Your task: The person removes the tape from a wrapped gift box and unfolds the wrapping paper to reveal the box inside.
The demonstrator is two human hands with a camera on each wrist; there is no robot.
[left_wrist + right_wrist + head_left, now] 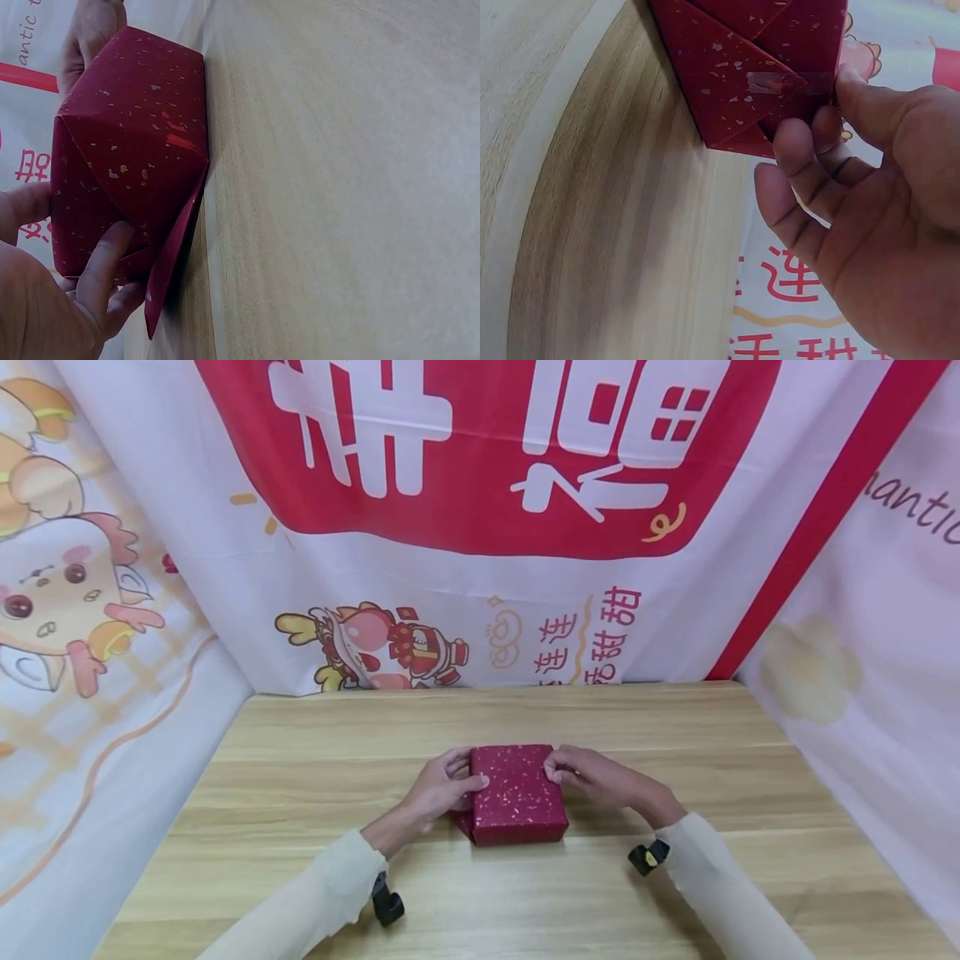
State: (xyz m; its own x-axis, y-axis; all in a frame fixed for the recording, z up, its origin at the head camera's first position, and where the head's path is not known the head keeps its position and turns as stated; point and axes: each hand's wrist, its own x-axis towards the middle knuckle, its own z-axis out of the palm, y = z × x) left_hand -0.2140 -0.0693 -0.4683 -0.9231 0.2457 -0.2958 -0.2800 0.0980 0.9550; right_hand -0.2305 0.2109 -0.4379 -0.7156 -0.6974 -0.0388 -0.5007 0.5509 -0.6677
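A box wrapped in dark red, gold-flecked paper (519,793) lies on the table between both hands. My left hand (441,792) holds its left end, thumb on the top face and fingers against the folded side. In the left wrist view, a loose pointed paper flap (169,262) sticks out low at that end, beside the fingers. At the far right edge, my right hand (596,774) grips the box with thumb on top and fingertips at the end face. On that folded end, the right wrist view shows a strip of clear tape (763,82).
The wood-grain table (315,752) runs back to a white cloth backdrop (495,643) with red printing. Printed cloth (150,752) also hangs along the left and right sides. Each forearm wears a small black device (387,902) near the cuff.
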